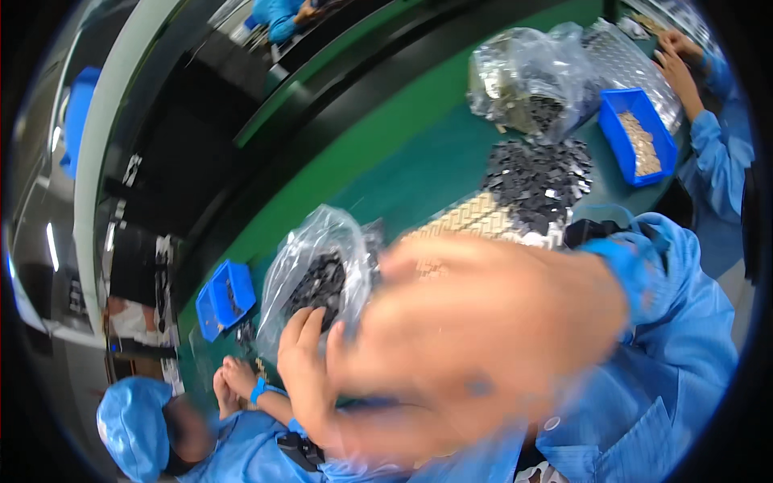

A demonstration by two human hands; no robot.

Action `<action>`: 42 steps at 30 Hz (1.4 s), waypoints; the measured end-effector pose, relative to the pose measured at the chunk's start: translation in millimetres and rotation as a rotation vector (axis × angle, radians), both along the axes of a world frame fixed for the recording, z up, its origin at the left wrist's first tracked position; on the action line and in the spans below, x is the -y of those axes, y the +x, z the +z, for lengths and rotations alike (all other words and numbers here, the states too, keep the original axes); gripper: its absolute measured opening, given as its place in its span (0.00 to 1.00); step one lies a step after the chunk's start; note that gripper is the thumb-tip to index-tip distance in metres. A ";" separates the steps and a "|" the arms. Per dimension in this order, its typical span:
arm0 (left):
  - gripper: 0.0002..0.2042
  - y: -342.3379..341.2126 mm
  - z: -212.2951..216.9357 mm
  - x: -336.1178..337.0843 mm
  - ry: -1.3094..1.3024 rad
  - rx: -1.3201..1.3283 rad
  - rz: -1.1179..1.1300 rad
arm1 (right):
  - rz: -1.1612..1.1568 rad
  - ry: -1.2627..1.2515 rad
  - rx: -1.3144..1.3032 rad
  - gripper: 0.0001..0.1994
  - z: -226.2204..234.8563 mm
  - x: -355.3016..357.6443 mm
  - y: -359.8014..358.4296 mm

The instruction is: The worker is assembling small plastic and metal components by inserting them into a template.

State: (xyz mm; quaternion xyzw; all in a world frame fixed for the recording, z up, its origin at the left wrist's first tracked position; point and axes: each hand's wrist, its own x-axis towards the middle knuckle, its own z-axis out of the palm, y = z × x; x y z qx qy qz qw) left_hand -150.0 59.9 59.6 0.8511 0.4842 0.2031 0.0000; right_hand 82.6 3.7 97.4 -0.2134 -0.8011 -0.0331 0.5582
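Observation:
My right hand [483, 322] is raised close to the camera, smeared by motion, with a blue cuff at its wrist. It covers much of the work surface, and its fingers cannot be made out. My left hand [310, 386] is partly hidden behind it. The left fingers are stretched out and slightly apart at the edge of a clear plastic bag [278, 278], with nothing visible in them. Inside that bag lie small dark pieces [322, 282]. Beyond my right hand, rows of cream-coloured pieces [459, 221] lie beside a heap of small flat black pieces [535, 181].
A large clear bag [515, 68] and a blue bin [620, 105] of beige pieces stand at the far right. Another blue bin [211, 310] is at the left. Co-workers' hands [233, 382] rest at the left, others [680, 68] at the right. The table [394, 181] is green.

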 end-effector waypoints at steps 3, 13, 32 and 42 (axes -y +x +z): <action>0.28 -3.3 -23.9 -6.9 0.009 -0.046 -0.104 | -0.116 -0.072 -0.105 0.13 10.3 57.6 14.1; 0.41 29.6 -59.3 -4.0 0.048 -0.269 0.056 | -0.505 -0.320 0.328 0.09 -84.0 113.0 105.0; 0.29 108.0 -47.8 27.0 0.072 -0.045 -0.521 | -0.590 -0.632 0.378 0.09 -146.8 110.3 136.7; 0.19 206.1 -119.8 -1.6 -0.085 -0.152 -0.790 | -0.677 -0.506 0.370 0.10 -174.4 89.4 137.8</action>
